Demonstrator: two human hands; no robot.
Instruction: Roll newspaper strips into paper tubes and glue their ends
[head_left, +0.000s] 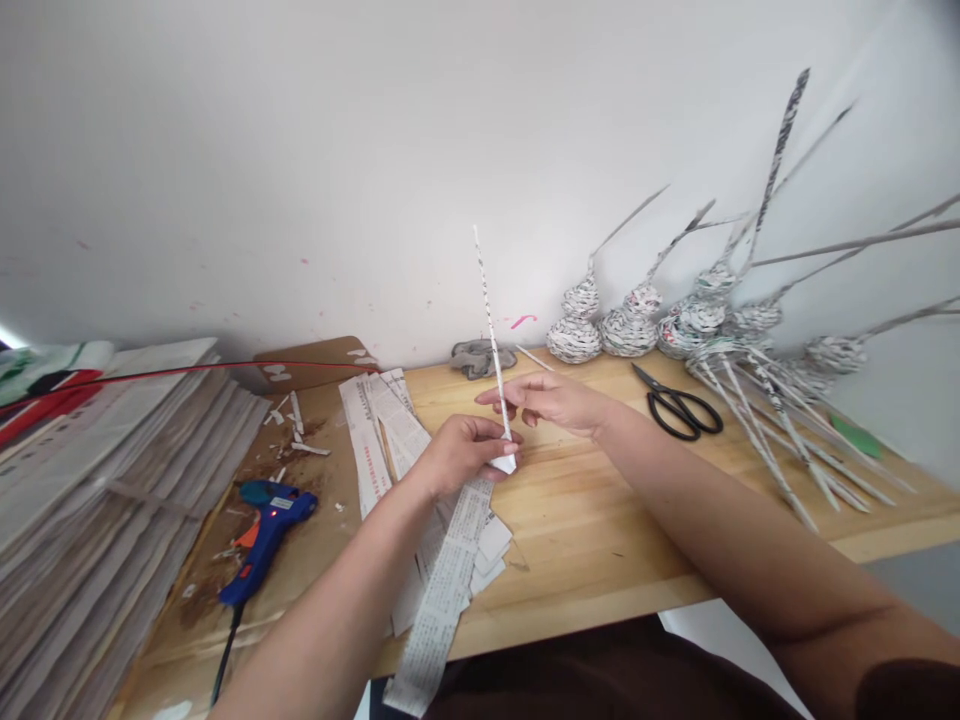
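My left hand (469, 452) pinches the lower end of a thin rolled newspaper tube (491, 335), which stands nearly upright. From that end the unrolled newspaper strip (442, 600) hangs down toward my lap. My right hand (555, 402) is beside the tube, its index finger reaching behind it and the other fingers loosely bent. Its fingers are apart and do not appear to grip the tube. Under my left hand and forearm, more cut newspaper strips (367, 440) lie on the wooden table (585, 540), partly hidden.
A blue glue gun (270, 540) lies at left among paper scraps, near a tall newspaper stack (150, 470). Black-handled scissors (682, 408) rest at right. Behind stand several woven paper gourd shapes (574, 335) with long stems, near loose paper tubes (772, 430). A grey cloth (480, 358) touches the wall.
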